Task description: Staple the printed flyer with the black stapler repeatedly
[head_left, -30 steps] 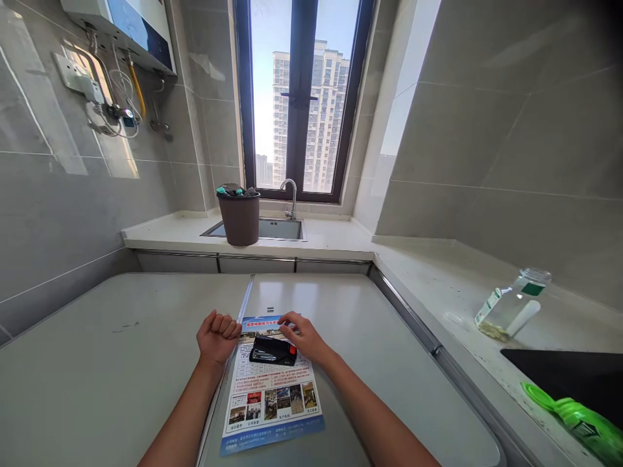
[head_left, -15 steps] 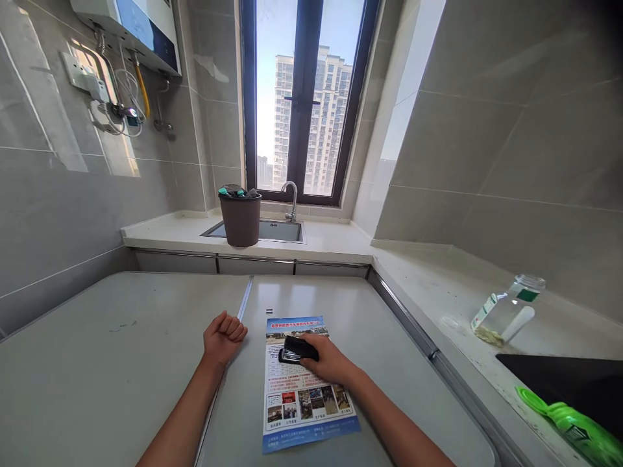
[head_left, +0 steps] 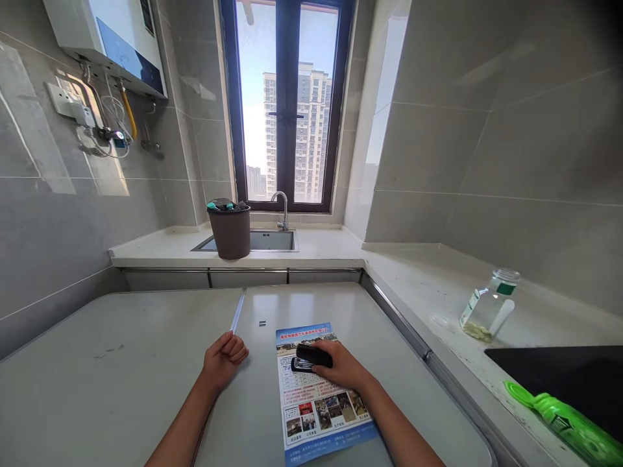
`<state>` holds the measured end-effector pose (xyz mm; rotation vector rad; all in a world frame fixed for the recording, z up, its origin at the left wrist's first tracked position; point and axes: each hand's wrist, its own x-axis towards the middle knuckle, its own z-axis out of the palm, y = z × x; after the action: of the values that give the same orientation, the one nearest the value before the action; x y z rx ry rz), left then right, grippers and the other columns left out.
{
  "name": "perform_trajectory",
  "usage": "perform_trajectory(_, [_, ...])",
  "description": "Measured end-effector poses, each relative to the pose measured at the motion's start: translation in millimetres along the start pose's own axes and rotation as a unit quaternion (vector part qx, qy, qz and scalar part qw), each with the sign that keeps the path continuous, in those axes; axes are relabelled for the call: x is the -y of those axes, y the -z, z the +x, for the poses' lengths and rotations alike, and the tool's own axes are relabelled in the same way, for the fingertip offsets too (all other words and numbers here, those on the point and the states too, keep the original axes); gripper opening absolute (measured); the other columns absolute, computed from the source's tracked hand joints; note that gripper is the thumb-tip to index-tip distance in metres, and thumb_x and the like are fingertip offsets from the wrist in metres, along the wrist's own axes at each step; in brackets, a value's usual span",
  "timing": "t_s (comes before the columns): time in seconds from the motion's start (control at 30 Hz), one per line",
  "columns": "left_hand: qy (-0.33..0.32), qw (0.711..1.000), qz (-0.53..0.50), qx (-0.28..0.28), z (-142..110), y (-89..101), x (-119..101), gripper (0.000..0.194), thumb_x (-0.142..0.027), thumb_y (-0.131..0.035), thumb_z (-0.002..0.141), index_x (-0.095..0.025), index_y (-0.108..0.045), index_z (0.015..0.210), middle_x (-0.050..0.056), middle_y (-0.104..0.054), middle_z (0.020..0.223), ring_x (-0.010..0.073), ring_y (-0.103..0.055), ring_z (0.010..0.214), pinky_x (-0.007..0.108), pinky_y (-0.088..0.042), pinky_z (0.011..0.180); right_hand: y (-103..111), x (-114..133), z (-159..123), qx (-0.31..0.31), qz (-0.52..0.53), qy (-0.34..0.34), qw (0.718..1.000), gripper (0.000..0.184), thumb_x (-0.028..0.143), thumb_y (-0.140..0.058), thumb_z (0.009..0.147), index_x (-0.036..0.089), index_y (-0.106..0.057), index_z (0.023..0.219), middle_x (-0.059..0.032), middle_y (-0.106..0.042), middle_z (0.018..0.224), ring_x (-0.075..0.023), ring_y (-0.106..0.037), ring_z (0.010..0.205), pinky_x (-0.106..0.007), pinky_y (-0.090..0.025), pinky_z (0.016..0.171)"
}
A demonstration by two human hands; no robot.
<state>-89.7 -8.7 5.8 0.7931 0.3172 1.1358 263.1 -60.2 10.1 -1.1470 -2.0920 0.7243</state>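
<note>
My right hand [head_left: 344, 366] is closed around a black stapler [head_left: 311, 357], its thumb and fingers at the stapler's right end. The stapler lies over the upper half of a printed flyer [head_left: 296, 402], which has a blue border, text and small photos. My right wrist and forearm cover the flyer's right edge. To the left, apart from the flyer, my left hand [head_left: 226, 358] rests in a fist on the white table [head_left: 121, 376], by the seam. Nothing shows between its curled fingers. A small strip of staples [head_left: 262, 323] lies just left of the flyer's top corner.
A brown bucket [head_left: 230, 233] stands at the sink [head_left: 272, 241] under the window, beside a tap [head_left: 283, 211]. On the right counter are a glass jar [head_left: 489, 305], a black panel [head_left: 564, 366] and a green bottle [head_left: 569, 418]. A water heater [head_left: 109, 45] hangs upper left.
The flyer and the stapler have shifted right together, away from the staple strip. My right hand still grips the stapler. My left fist stays near the seam. The camera view has tilted slightly.
</note>
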Motion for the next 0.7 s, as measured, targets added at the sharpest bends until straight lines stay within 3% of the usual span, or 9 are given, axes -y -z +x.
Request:
perform_trajectory(0.27, [0.059, 0.987, 0.109, 0.100, 7, 2.0, 13, 0.072, -0.046, -0.068, 0.091, -0.020, -0.012, 0.053, -0.009, -0.009, 0.050, 0.0064, -0.006, 0.047, 0.026, -0.012, 0.048, -3, -4, 4, -0.013, 0.035, -0.017, 0.999, 0.036, 0.025, -0.076, 0.078, 0.023, -0.074, 0.114, -0.0007, -0.075, 0.101, -0.0207, -0.067, 0.090, -0.028, -0.045, 0.077])
perform_trajectory(0.7, [0.074, 0.974, 0.189, 0.103, 6, 4.4, 15, 0.070, -0.051, -0.064, 0.092, -0.021, -0.013, 0.055, -0.008, -0.010, 0.054, 0.0082, -0.008, 0.049, 0.028, -0.012, 0.051, -2, 0, 2, -0.006, 0.032, -0.010, 0.999, 0.034, 0.029, -0.074, 0.081, 0.023, -0.073, 0.114, -0.0017, -0.073, 0.102, -0.0209, -0.066, 0.091, -0.028, -0.046, 0.077])
